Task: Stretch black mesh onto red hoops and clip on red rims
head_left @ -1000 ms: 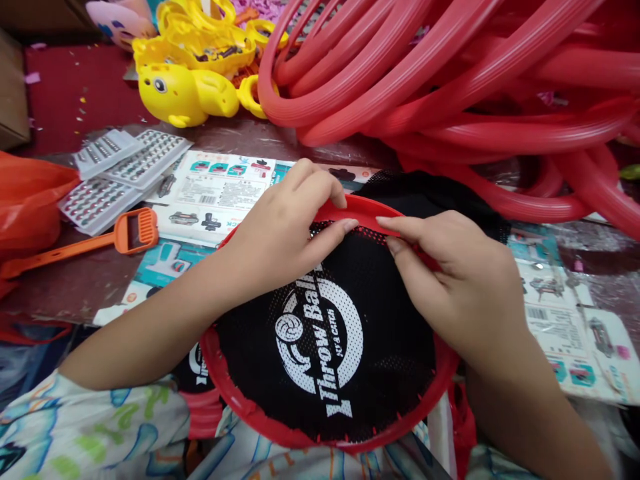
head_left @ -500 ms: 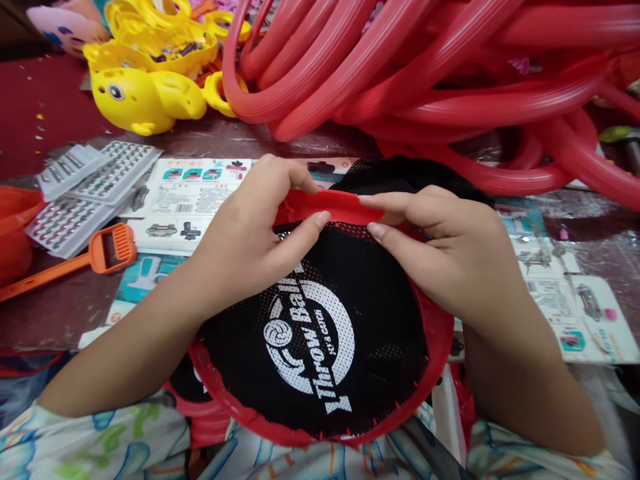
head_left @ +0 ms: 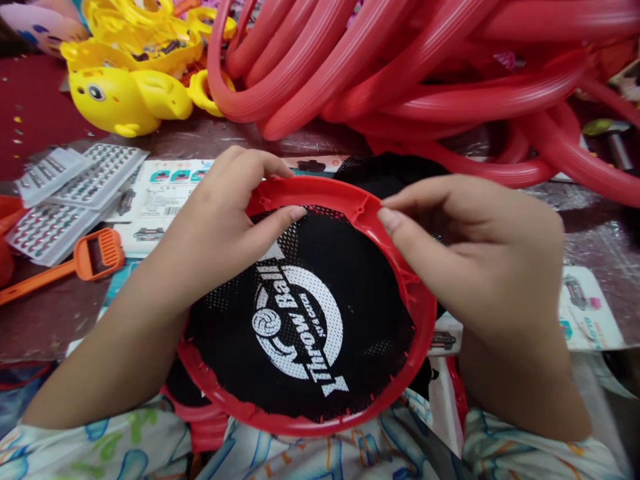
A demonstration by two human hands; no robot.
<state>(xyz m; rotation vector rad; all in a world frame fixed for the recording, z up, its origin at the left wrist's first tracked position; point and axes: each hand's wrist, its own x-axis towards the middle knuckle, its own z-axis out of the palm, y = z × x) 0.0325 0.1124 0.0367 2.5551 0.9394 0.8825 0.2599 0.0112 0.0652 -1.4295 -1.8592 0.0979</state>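
A round red plastic ring (head_left: 313, 192) with black mesh (head_left: 370, 280) stretched across it is tilted in front of me. The mesh carries white "Throw Ball Fly & Catch" lettering. My left hand (head_left: 235, 207) grips the ring's far left rim, its thumb lying on the mesh edge and its fingers behind. At the far right rim, the thumb and index finger of my right hand (head_left: 470, 240) pinch together at the outer edge. The other right fingers curl behind and are partly hidden.
Large red hoops (head_left: 310, 67) pile up at the back. Yellow animal-shaped toy parts (head_left: 120, 97) stand back left. Clear trays of small round pieces (head_left: 95, 177) and an orange slotted tool (head_left: 100, 255) lie left. Printed cards (head_left: 160, 180) cover part of the table.
My right hand has moved right along the rim, uncovering the ring's far section. My left hand stays on the far left rim. The whole view has shifted slightly.
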